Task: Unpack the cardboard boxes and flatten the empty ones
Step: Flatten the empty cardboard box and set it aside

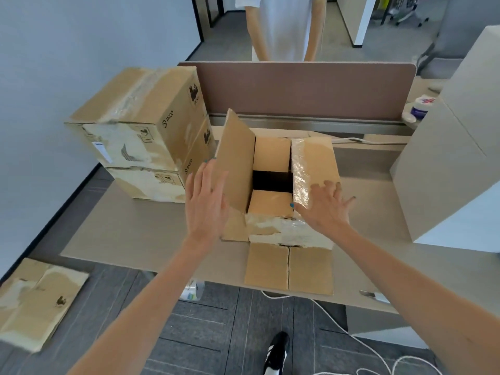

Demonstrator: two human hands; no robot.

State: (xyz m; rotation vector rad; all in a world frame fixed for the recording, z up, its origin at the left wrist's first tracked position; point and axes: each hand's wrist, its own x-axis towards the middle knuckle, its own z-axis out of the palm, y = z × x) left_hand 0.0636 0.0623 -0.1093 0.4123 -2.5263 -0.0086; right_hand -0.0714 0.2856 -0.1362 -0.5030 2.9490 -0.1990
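A brown cardboard box [273, 234] stands on the desk [135, 234] in front of me. Its left top flap stands upright, and my left hand [205, 201] lies flat against that flap's outer face with straight fingers. The right flap, covered in clear tape, lies nearly flat; my right hand [326, 205] presses on it with spread fingers. Both inner flaps lie folded in, with a dark gap between them. The near flap hangs down over the desk edge. Two closed boxes [140, 131] are stacked at the left of the desk.
A flattened box [38, 301] lies on the floor at lower left. A brown partition [297, 87] backs the desk; a person in white stands behind it. A large pale box [454, 158] stands at right. A tape roll [193, 290] and white cable [351, 331] are below the desk edge.
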